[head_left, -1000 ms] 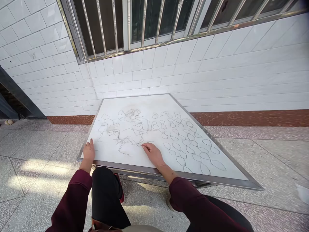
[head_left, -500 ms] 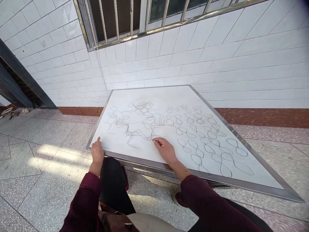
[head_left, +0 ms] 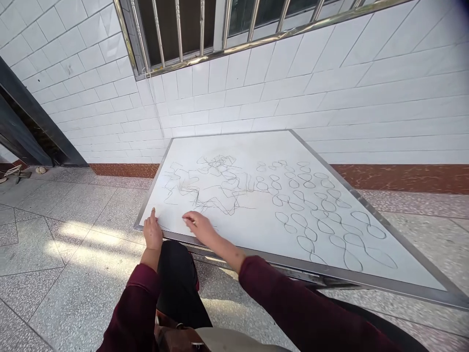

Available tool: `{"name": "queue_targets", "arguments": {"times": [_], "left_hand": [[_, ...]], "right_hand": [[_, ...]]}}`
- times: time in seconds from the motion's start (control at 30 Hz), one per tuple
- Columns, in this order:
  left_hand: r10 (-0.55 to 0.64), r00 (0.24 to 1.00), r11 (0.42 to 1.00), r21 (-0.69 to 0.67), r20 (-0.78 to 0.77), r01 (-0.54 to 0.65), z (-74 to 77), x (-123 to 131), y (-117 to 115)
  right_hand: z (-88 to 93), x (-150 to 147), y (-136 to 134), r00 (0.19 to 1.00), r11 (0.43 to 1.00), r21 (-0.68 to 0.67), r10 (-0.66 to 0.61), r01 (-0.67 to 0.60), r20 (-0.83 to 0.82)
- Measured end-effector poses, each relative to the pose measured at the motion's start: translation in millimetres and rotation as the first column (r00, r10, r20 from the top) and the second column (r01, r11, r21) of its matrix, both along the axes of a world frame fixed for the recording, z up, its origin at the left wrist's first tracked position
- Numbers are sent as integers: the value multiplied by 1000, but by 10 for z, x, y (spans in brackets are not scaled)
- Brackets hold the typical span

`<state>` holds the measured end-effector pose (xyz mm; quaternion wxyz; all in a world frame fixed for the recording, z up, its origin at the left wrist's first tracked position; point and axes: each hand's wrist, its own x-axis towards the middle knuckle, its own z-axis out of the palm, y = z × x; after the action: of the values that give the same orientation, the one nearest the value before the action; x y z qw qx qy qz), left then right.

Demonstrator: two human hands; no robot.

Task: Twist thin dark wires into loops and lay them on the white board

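the left hand (head_left: 153, 233) has its fingers pressed together, tips on the near left corner of the white board (head_left: 227, 146). the right hand (head_left: 200, 227), just beside it on the board, has its fingers bunched downward; whether they pinch anything i cannot tell. dark scribbled lines (head_left: 208, 183) lie beyond the hands on the board, with looped chains (head_left: 315, 215) to their right. maroon sleeves (head_left: 289, 298) reach back from the board's near edge, either side of a black-trousered knee (head_left: 178, 283). below that knee, what looks like a brown bag (head_left: 176, 335) is cut off at the bottom of the view, its contents hidden.
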<state>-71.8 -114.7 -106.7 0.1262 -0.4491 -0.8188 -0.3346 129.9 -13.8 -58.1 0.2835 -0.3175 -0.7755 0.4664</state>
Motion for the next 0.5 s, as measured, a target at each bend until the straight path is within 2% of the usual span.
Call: {"name": "queue_targets", "arguments": {"times": [0.13,0.23,0.37,0.5], "left_hand": [[-27,999,997,70,41,24,-57,-8,-7],[-46,995,992,124,87,35,-83,-4,-8],[-70,981,981,191,180,35,-86,13,-12],[-108,939,964,267,325,19,-37,64,-70]], "right_hand": [[-35,-815,42,998,984,-176,29,-18,62],[-65,-1133,130,994,963,-270,27,3,108],[-35,-1264,144,994,949,-315,4,30,106],[118,-1100,116,998,959,-278,-56,59,17]]}}
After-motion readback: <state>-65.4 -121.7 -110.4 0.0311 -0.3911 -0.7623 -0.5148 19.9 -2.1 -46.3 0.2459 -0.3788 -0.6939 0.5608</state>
